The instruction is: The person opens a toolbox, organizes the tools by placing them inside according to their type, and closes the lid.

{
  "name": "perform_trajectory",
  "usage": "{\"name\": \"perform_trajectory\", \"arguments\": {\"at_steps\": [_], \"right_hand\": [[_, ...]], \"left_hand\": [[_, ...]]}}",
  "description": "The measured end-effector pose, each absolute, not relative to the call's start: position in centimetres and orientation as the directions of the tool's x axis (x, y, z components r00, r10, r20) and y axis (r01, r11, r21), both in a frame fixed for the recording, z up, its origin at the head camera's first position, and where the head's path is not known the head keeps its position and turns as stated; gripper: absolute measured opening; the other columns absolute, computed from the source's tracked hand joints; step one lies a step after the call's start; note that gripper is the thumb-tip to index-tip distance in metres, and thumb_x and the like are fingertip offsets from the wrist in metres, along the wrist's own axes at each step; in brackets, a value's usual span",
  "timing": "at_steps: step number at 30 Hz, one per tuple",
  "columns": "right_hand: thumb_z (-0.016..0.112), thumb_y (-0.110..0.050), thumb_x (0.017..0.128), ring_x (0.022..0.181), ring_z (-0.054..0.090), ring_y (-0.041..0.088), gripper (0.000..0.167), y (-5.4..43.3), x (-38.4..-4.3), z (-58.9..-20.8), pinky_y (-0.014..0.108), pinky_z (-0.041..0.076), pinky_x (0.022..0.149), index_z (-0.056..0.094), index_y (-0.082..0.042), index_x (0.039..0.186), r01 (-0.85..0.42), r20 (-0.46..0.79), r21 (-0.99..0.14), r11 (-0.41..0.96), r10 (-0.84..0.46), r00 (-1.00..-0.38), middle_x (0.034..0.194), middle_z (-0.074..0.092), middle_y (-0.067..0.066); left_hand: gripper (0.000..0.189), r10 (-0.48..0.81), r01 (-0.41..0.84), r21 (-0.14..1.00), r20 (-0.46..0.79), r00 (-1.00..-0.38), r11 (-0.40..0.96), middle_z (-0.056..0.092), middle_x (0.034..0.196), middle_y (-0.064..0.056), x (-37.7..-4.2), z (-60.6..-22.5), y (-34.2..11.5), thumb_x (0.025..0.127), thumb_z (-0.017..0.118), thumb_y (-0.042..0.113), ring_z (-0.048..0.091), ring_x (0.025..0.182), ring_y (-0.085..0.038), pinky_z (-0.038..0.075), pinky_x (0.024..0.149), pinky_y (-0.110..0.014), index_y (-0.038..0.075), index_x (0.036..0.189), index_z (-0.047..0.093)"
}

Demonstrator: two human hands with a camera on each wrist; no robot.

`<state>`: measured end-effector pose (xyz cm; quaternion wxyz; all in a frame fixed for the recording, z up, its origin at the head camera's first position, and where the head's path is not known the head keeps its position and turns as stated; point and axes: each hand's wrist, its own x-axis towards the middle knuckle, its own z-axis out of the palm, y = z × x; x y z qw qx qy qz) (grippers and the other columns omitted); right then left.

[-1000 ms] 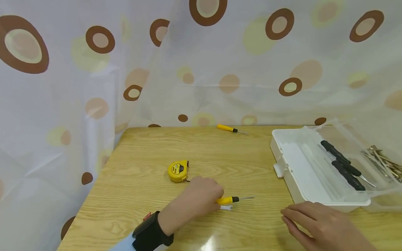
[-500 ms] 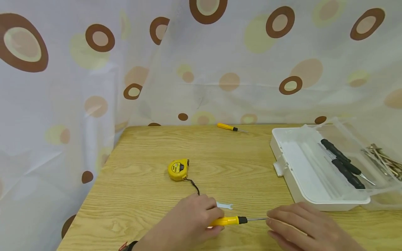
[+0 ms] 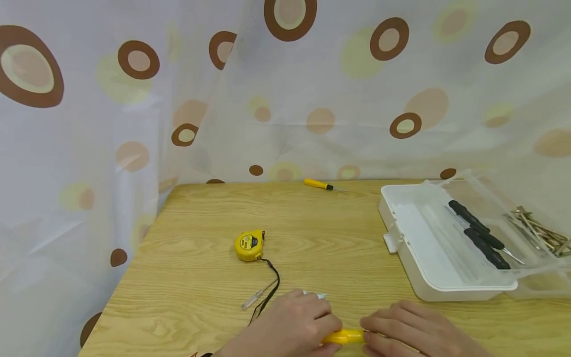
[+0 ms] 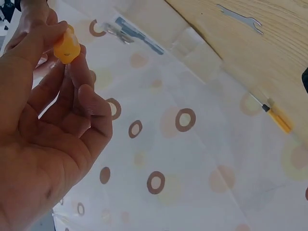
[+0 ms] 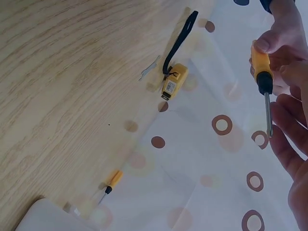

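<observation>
My left hand [image 3: 294, 322] grips the yellow handle of a screwdriver [image 3: 345, 337] near the table's front edge. In the left wrist view, thumb and fingers pinch the handle's butt end [image 4: 67, 50]. Opposite it, my right hand [image 3: 410, 327] has its fingertips at the black collar and covers the shaft in the head view. The right wrist view shows the whole metal shaft [image 5: 268, 113] running alongside loosely bent right fingers [image 5: 286, 149]. Behind the left hand a small open-end wrench [image 3: 320, 295] is partly hidden. A clear-handled screwdriver [image 3: 256, 297] lies beside a black strap [image 3: 275, 277].
A yellow tape measure [image 3: 250, 245] sits mid-table with the strap attached. Another yellow screwdriver [image 3: 318, 184] lies at the back edge. On the right stands a white case [image 3: 403, 263], its clear lid open, bearing black-handled screwdrivers [image 3: 486, 248] and brass-coloured metal pieces [image 3: 542, 230].
My left hand has carried the yellow screwdriver toward the front and right, uncovering the strap and the clear-handled screwdriver. My right hand has shifted left to meet the screwdriver.
</observation>
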<state>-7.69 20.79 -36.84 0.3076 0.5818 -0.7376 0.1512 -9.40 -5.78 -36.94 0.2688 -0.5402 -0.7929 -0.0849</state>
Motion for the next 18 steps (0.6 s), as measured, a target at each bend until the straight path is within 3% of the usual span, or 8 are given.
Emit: {"name": "perform_trajectory", "arguments": {"at_steps": [6,10,18], "right_hand": [[0.062,-0.036,0.102,0.111,0.062,0.003,0.028,21.27,-7.3,-37.16,0.017,0.047,0.099,0.068,-0.018,0.122,-0.953,0.574,0.079,0.293,-0.795,-0.197,0.125,0.07,-0.006],[0.065,-0.036,0.1,0.111,0.061,0.002,0.026,21.32,-7.3,-37.18,0.016,0.048,0.096,0.068,-0.021,0.121,-0.95,0.554,0.068,0.303,-0.804,-0.217,0.126,0.068,-0.008],[0.054,-0.035,0.106,0.105,0.061,0.0,0.022,21.42,-7.11,-37.56,0.012,0.05,0.092,0.069,-0.024,0.118,-0.937,0.546,0.042,0.346,-0.794,-0.268,0.121,0.068,-0.011]], "left_hand": [[0.013,0.816,0.906,-0.118,0.492,-0.302,0.406,0.063,0.085,0.015,-9.15,-36.73,-5.33,0.091,0.075,0.036,0.053,0.073,0.002,0.037,0.067,-0.008,0.024,0.094,0.072],[0.013,0.814,0.906,-0.106,0.491,-0.31,0.409,0.063,0.087,0.015,-9.17,-36.72,-5.15,0.093,0.073,0.036,0.055,0.077,0.002,0.04,0.07,-0.008,0.024,0.096,0.073],[0.013,0.797,0.903,-0.088,0.511,-0.322,0.421,0.066,0.089,0.014,-9.21,-36.94,-4.82,0.092,0.075,0.036,0.059,0.08,0.001,0.043,0.071,-0.011,0.024,0.096,0.074]]}}
